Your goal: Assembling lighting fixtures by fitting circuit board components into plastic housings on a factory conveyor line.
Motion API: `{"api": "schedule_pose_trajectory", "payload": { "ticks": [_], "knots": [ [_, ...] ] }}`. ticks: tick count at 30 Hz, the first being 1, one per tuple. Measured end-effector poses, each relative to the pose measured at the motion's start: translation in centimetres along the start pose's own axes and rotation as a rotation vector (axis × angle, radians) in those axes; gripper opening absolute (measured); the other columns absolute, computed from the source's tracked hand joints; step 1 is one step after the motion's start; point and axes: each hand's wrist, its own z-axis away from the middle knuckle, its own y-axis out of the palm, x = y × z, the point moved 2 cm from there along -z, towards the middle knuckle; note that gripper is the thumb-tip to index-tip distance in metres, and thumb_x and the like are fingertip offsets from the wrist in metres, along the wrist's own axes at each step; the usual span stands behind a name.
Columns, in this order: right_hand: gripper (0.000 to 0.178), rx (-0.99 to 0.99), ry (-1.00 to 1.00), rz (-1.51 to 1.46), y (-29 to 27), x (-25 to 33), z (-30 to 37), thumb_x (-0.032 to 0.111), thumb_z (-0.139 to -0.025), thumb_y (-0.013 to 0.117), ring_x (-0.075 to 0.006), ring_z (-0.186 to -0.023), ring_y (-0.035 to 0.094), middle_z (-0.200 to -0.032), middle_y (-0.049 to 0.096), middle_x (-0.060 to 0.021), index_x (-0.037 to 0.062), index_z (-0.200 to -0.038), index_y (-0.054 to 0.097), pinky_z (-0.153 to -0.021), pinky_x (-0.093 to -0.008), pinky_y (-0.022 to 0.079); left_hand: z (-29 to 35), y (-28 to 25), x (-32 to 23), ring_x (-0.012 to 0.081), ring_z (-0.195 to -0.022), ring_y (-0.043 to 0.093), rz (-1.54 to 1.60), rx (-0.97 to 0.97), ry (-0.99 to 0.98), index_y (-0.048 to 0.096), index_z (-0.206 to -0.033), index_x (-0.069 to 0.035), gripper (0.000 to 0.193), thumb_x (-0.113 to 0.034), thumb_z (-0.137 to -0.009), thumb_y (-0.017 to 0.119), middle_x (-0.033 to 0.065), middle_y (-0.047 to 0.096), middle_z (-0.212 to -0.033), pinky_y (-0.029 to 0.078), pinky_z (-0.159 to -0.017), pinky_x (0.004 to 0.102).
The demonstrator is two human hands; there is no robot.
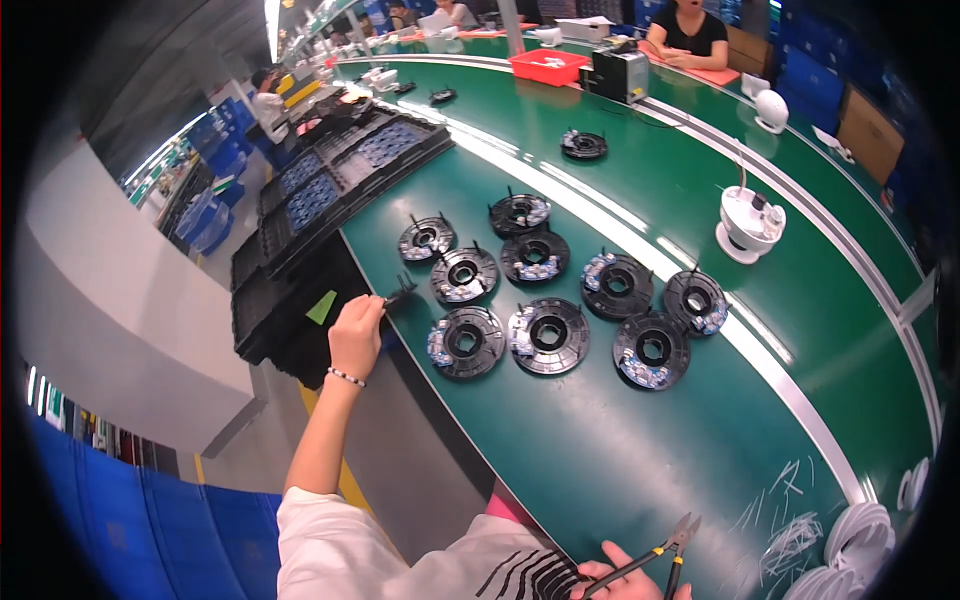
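Observation:
My left hand [355, 335], with a beaded bracelet at the wrist, reaches out over the table's left edge. Its fingers are closed on a small black pronged part [402, 292], partly hidden by the hand. At the lower edge my right hand [632, 582] holds a pair of diagonal cutters [681, 532] with yellow-and-black handles, jaws apart. Several round black plastic bases with blue circuit boards lie on the green table, among them one [466, 342] closest to my left hand, one [549, 336] beside it, and one [651, 350] farther right.
Black trays [350, 165] with blue parts stand left of the table. A conveyor [660, 150] carries another black base [584, 145] and a white round housing [750, 222]. Clipped white strips [795, 545] and white rings [858, 535] lie lower right. A person [690, 40] sits across.

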Motion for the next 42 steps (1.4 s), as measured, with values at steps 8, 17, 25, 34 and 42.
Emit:
{"api": "schedule_pose_trajectory", "payload": {
  "ticks": [8, 17, 25, 34, 42],
  "knots": [
    [0.082, -0.191, -0.129, 0.146, -0.1, 0.5, 3.4, 0.04, -0.066, 0.055, -0.0285, -0.087, 0.052, -0.101, 0.049, -0.0191, -0.002, -0.129, 0.023, -0.075, -0.0399, 0.044, 0.5, 2.6, -0.1, 0.0291, -0.086, 0.057, 0.149, -0.018, -0.128, 0.059, -0.082, 0.0, 0.015, 0.001, -0.07, 0.051, 0.0153, 0.06, -0.092, 0.045, -0.077, 0.0353],
    [0.055, -0.346, -0.399, 0.386, -1.1, 2.7, 6.0, 0.027, -0.083, 0.047, -0.013, -0.061, 0.051, -0.073, 0.052, -0.0085, -0.0082, -0.122, 0.031, -0.056, -0.0219, 0.042, -15.4, 2.8, -34.5, 0.0233, -0.093, 0.054, 1.733, 1.199, -0.23, 0.042, -0.113, 0.005, 0.039, -0.022, -0.086, 0.046, 0.0194, 0.052, -0.109, 0.046, -0.079, 0.0323],
    [0.064, -0.517, -0.674, 0.209, -1.5, -0.2, 9.4, 0.032, -0.08, 0.049, -0.0191, -0.062, 0.054, -0.076, 0.054, -0.0127, -0.008, -0.124, 0.026, -0.056, -0.0277, 0.045, -21.4, 19.0, -51.2, 0.0363, -0.101, 0.047, 2.392, 1.068, -1.196, 0.011, -0.129, -0.006, 0.062, -0.036, -0.085, 0.042, 0.0254, 0.037, -0.116, 0.042, -0.086, 0.0478],
    [0.06, -0.678, -0.773, 0.233, -0.8, 1.9, 12.3, 0.033, -0.079, 0.047, -0.0174, -0.066, 0.052, -0.08, 0.052, -0.0121, -0.0081, -0.121, 0.033, -0.061, -0.0247, 0.042, -17.7, 13.8, -51.5, 0.0296, -0.097, 0.048, 2.435, 0.997, -0.867, 0.034, -0.111, 0.009, 0.037, 0.004, -0.075, 0.032, 0.0203, 0.045, -0.106, 0.045, -0.085, 0.0379],
    [0.08, -0.128, -0.422, 0.617, -0.7, 8.4, 10.0, 0.051, -0.069, 0.046, -0.0204, -0.07, 0.053, -0.082, 0.051, -0.0134, -0.009, -0.12, 0.033, -0.069, -0.0283, 0.039, -10.2, -1.0, -44.1, 0.024, -0.092, 0.056, 1.921, 1.526, -0.166, 0.04, -0.114, 0.001, 0.035, -0.004, -0.08, 0.044, 0.0142, 0.052, -0.106, 0.051, -0.076, 0.0345]
  ]
}}
